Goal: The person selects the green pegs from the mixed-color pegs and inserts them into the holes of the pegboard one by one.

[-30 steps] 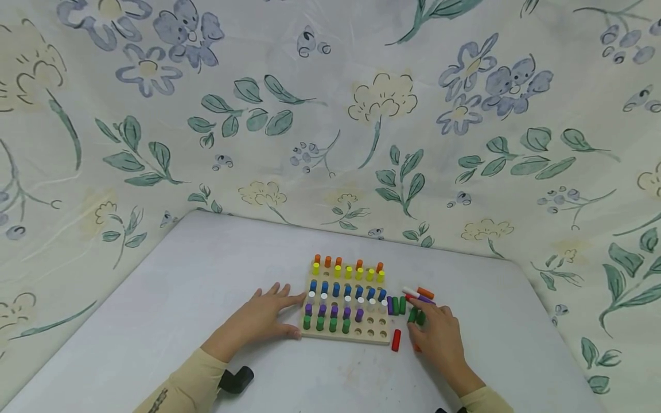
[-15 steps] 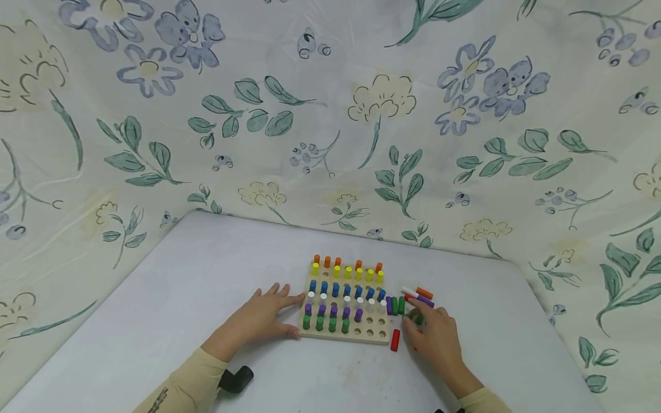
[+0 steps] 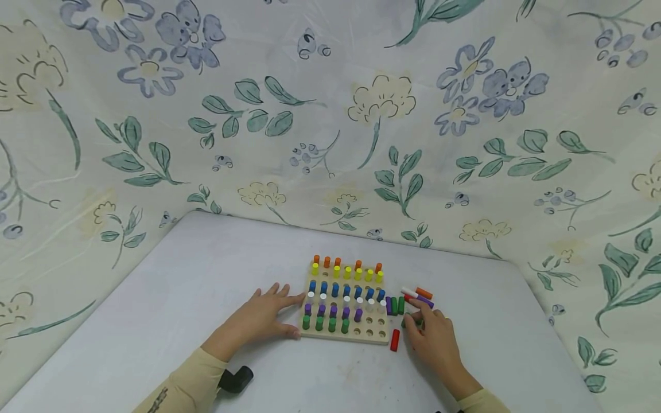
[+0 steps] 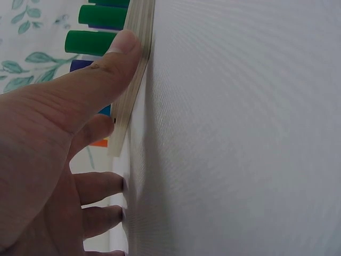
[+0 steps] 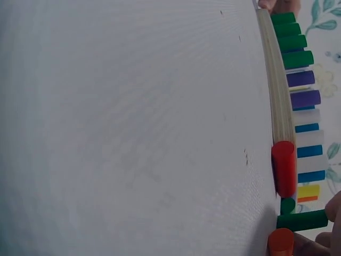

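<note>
A wooden pegboard (image 3: 361, 339) stands in the middle of the table, with rows of orange, yellow, blue, white, purple and green pegs. My left hand (image 3: 263, 314) is at its left side, fingers spread; in the left wrist view the thumb (image 4: 123, 42) presses the board's edge beside the green pegs. To the right of the board, my right hand (image 3: 436, 344) pinches a green peg (image 5: 302, 220), which stands upright in the right wrist view. An orange peg (image 5: 281, 242) is close by the fingers. A red peg (image 3: 395, 340) lies between board and hand.
Right of the board lie a purple peg (image 3: 389, 306), two green pegs (image 3: 397, 306), a white peg (image 3: 409, 292), an orange peg (image 3: 424, 293) and another purple peg (image 3: 426, 301). A black object (image 3: 236, 380) is by the left sleeve. Floral cloth (image 3: 330, 172) hangs behind the table.
My right hand has shifted slightly left and its fingers have drawn in around a green peg. The orange peg below it is now hidden in the head view. The left hand stays put.
</note>
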The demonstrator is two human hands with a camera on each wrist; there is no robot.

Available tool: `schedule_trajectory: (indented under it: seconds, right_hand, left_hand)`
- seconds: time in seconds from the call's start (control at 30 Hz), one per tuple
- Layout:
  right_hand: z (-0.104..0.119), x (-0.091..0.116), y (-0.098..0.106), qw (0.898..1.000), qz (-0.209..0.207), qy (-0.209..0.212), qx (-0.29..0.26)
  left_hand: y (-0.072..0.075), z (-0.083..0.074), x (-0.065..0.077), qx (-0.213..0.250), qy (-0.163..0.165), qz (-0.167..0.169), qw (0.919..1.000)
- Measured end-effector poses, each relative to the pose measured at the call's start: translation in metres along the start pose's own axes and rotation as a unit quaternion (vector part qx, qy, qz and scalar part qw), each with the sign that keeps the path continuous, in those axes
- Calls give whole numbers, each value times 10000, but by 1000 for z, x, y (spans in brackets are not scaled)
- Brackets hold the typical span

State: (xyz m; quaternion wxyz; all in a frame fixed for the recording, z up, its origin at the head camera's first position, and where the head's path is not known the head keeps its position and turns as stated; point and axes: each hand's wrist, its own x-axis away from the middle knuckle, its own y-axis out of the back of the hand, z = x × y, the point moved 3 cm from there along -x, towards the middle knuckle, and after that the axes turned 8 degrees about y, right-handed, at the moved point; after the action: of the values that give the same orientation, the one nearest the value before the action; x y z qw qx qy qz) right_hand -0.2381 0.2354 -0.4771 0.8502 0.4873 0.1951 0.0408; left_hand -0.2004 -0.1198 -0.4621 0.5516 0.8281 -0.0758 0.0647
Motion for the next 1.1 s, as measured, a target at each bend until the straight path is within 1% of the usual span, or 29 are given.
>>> schedule_trajectory:
  seconds: [0.2,0.37,0.5,0.87,1.1]
  right_hand:
    - [0,1,0,9999,-73,83,-23]
    - [0,-1,-1,10000,66,22,15]
    - [0,-2,-1,9999,113,66,21]
    - [1,-2,0,9993,-151,350,46]
    - [2,-2,1,9993,-156,345,57]
  left_hand:
    - [-1,1,-1,-19,19,-8,10000]
    - [-2,1,-1,-35,32,24,10000]
    - [-2,2,-2,-32,18,25,10000]
    - [-1,1,-1,-8,-2,26,10000]
    - [-2,2,-2,-52,-15,17,10000]
